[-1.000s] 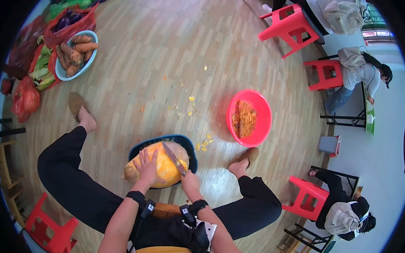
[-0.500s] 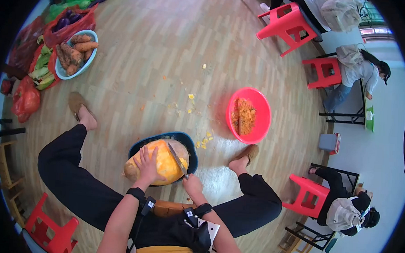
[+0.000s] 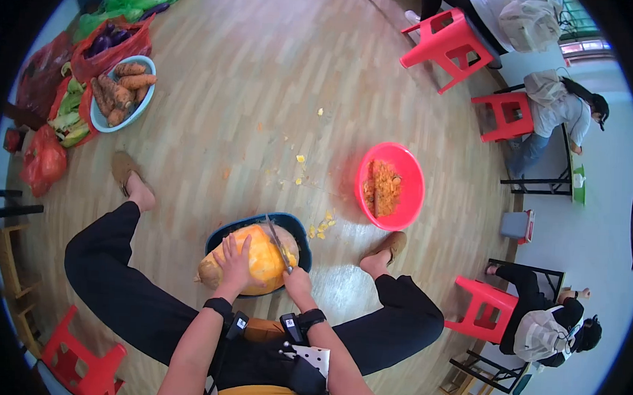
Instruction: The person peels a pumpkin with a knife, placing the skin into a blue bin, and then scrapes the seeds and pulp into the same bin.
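Left hand (image 3: pixel 236 264) spread on the pumpkin (image 3: pixel 265 257), right hand (image 3: pixel 298 284) gripping the knife (image 3: pixel 277 240)! Pumpkin overhangs the basin (image 3: pixel 305 245) rim; wood floor (image 3: pixel 229 88) spreads wide ahead.

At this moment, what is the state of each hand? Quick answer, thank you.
Left hand: open, laid on the pumpkin.
Right hand: closed, holding the knife.
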Demonstrator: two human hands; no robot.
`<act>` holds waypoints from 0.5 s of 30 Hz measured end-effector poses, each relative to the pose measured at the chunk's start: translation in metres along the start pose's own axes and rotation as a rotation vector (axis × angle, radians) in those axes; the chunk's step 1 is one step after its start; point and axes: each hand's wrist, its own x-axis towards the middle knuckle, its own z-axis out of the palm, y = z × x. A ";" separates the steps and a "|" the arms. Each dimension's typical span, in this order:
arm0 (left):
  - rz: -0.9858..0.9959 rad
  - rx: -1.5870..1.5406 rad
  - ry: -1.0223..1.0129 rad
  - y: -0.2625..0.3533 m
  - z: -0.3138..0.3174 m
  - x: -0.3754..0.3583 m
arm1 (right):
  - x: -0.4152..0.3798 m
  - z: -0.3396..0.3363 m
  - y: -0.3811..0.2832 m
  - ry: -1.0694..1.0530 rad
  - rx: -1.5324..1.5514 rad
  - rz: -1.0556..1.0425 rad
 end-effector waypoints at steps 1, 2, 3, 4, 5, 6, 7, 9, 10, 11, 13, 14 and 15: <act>0.011 -0.001 0.008 0.001 0.002 0.000 | 0.002 -0.002 0.006 0.014 0.001 -0.001; 0.031 -0.008 0.024 -0.001 0.005 -0.001 | 0.003 -0.003 0.014 -0.234 0.524 0.239; 0.046 -0.013 0.038 -0.004 0.007 -0.003 | 0.001 -0.006 0.020 -0.490 1.045 0.478; 0.045 -0.008 0.035 -0.006 0.008 -0.005 | -0.006 -0.009 0.027 -0.493 1.049 0.480; 0.050 -0.013 0.037 -0.006 0.008 -0.005 | -0.011 -0.013 0.034 -0.462 1.102 0.529; 0.054 -0.020 0.044 -0.006 0.007 -0.004 | -0.015 -0.018 0.040 -0.432 1.152 0.574; 0.049 -0.020 0.046 -0.007 0.007 -0.003 | -0.013 -0.014 0.051 -0.420 1.004 0.536; 0.049 -0.037 0.042 -0.007 0.008 -0.003 | -0.017 -0.003 0.053 -0.232 0.613 0.200; 0.054 -0.034 0.043 -0.007 0.008 -0.002 | -0.020 -0.006 0.046 -0.034 0.216 -0.130; 0.044 -0.020 0.036 -0.006 0.007 -0.002 | -0.028 -0.033 0.017 -0.121 0.057 -0.005; 0.036 -0.005 0.028 -0.004 0.006 -0.001 | -0.032 -0.041 0.003 -0.113 -0.037 0.006; 0.034 -0.004 0.025 -0.004 0.005 -0.001 | -0.032 -0.040 -0.001 -0.113 -0.134 0.013; 0.030 -0.005 0.018 -0.004 0.006 -0.002 | -0.031 -0.038 -0.001 -0.118 -0.134 0.014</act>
